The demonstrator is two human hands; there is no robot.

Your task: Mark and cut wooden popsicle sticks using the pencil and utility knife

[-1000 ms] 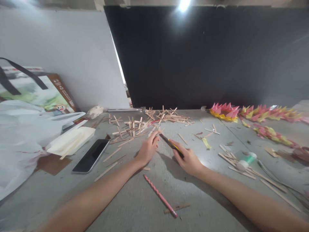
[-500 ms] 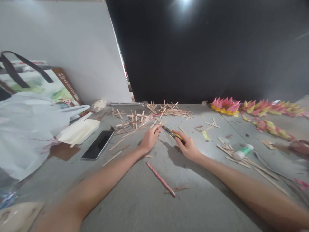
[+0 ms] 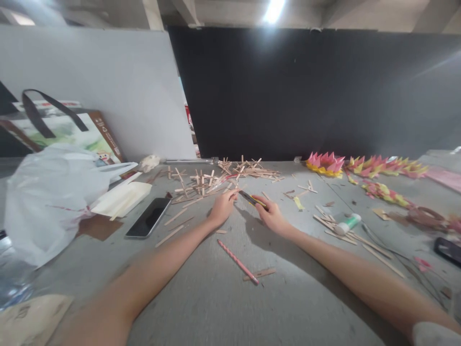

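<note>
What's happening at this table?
Someone's right hand holds a utility knife, its tip close to the left hand's fingertips. Whether the left hand pinches a stick is too small to tell. Wooden sticks lie heaped just beyond; a pink pencil lies nearer the person.

We can read no text with certainty. Left of and beyond the right hand's (image 3: 272,216) grip on the utility knife (image 3: 254,199), we note pale characters on the brown side panel (image 3: 102,126) of a handled carrier bag (image 3: 68,132), too small to resolve. In front of it, a white plastic bag (image 3: 46,192) bears blurred red print. Far left of the grip and nearer us, a beige packet (image 3: 36,319) carries an illegible dark mark.
</note>
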